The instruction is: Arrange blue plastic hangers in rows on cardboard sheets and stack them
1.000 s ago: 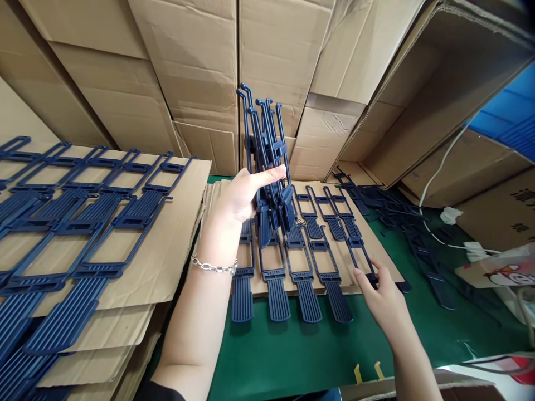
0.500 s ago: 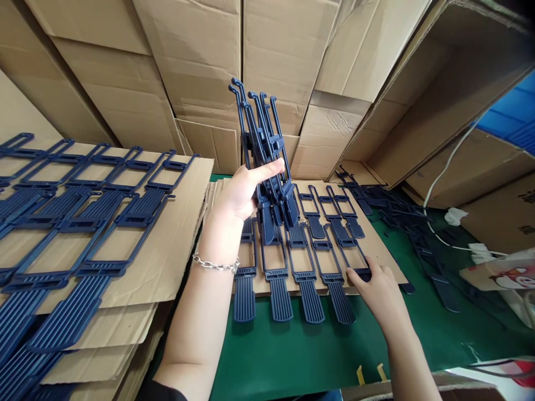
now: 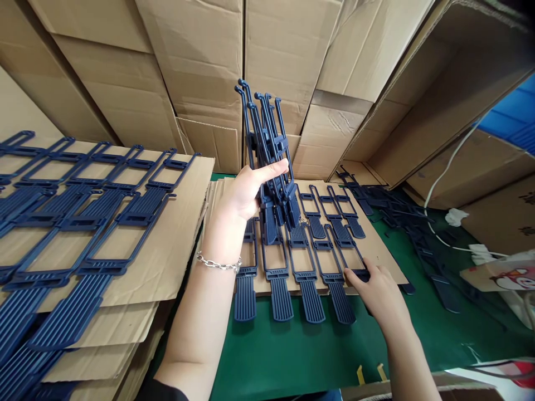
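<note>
Fingers of our left hand (image 3: 246, 192) grip a bundle of dark-blue plastic frames (image 3: 281, 145) above the right cardboard sheet (image 3: 378, 245); our right hand (image 3: 380, 289) pinches another frame (image 3: 346, 244), sheet's near right.

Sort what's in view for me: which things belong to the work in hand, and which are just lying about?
In the work:
- left hand, gripping a bunch of dark blue frames
- right hand, touching the near row's rightmost frame
- cardboard under the laid-out rows

Apparently just lying about:
- white cable
- crumpled white scrap
</note>
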The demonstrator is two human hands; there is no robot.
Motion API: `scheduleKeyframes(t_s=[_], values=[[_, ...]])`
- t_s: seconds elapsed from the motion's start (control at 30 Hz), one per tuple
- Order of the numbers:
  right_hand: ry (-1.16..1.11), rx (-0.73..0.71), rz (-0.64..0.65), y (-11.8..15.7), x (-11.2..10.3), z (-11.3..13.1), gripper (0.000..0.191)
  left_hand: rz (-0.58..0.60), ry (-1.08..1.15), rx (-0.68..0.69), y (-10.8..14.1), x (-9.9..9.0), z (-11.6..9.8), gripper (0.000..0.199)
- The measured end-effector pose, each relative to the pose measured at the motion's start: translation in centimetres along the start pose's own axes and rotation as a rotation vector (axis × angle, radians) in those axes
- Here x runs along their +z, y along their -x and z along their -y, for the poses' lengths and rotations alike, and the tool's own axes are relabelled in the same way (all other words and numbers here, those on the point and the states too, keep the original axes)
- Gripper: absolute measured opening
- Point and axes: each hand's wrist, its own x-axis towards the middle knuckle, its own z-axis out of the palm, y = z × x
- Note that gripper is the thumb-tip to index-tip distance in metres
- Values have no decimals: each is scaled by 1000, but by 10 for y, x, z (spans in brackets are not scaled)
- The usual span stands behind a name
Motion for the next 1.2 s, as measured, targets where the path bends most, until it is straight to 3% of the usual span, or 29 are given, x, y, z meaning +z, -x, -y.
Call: scheduleKeyframes(t_s=[0.13,0.5,1.0,1.07,1.2], values=[[1,-8,-7,1,0,0,67,12,-14,-27,1,2,1,22],[6,32,45,-4,2,-5,68,187,-16,-101,3,16,10,18],[-56,-35,-2,-5,4,-9,72,179,-6,-110,3,19,12,18],[-135,-37,-57,-6,-1,-11,76,180,-6,-123,4,21,12,20],[-330,-84,-321,-2,-16,-6,78,247,8,-183,9,31,12,27]])
